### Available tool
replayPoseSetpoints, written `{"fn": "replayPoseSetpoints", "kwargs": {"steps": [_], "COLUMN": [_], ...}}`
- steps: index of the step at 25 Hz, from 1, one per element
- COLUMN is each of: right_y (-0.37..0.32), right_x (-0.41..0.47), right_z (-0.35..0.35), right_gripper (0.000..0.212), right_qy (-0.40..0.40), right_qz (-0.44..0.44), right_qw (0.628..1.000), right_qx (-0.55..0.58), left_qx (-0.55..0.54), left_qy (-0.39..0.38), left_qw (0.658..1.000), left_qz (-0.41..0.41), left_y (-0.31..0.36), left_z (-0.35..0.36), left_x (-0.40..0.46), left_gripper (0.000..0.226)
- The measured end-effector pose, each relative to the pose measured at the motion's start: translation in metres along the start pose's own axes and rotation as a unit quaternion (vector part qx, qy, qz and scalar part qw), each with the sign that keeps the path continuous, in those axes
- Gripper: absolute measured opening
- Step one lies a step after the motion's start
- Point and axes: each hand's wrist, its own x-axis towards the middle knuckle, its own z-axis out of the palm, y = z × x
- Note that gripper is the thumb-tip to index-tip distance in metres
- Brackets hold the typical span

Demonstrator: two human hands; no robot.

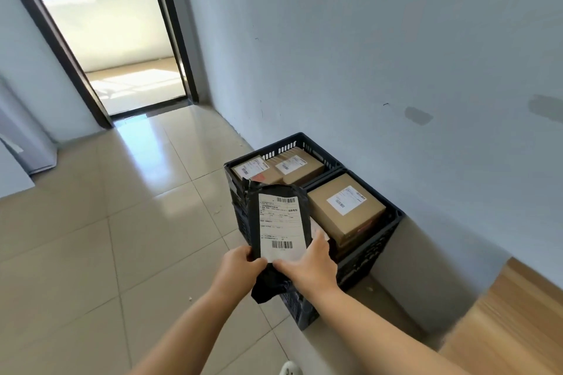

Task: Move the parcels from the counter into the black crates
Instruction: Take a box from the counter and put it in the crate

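Observation:
A black plastic mailer parcel (275, 222) with a white shipping label is held upright in front of me, over the near left side of the crates. My left hand (240, 265) grips its lower left edge and my right hand (310, 268) grips its lower right edge. Two black crates stand on the floor against the wall. The far crate (289, 143) holds two brown cardboard boxes (292, 166). The near crate (393, 222) holds a larger brown box (344, 207) with a white label. The mailer hides part of the near crate.
The wooden counter (511, 320) edge shows at the lower right. A grey wall (396, 55) runs behind the crates. Beige tiled floor (122, 222) spreads to the left, leading to an open doorway (122, 55). A white shoe tip (291, 368) shows at the bottom.

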Motion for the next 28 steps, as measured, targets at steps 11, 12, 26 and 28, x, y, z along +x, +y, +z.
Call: {"fn": "replayPoseSetpoints", "kwargs": {"steps": [11,12,26,28], "right_y": [0.01,0.014,0.083,0.096], "right_x": [0.173,0.183,0.296,0.304], "right_z": [0.004,0.003,0.04,0.06], "right_gripper": [0.069,0.069,0.075,0.074], "right_qy": [-0.105,-0.104,-0.037,-0.073], "right_qz": [0.111,0.126,0.271,0.224], "right_qw": [0.986,0.984,0.912,0.899], "right_qx": [-0.069,-0.065,-0.305,-0.37], "left_qx": [0.165,0.177,0.288,0.348], "left_qy": [-0.127,-0.145,-0.31,-0.325], "left_qw": [0.978,0.973,0.906,0.879], "left_qz": [-0.024,-0.017,-0.006,0.029], "left_y": [0.05,0.053,0.038,0.02], "left_z": [0.037,0.042,0.089,0.087], "left_x": [0.181,0.191,0.354,0.379], "left_gripper": [0.014,0.016,0.066,0.065]}}
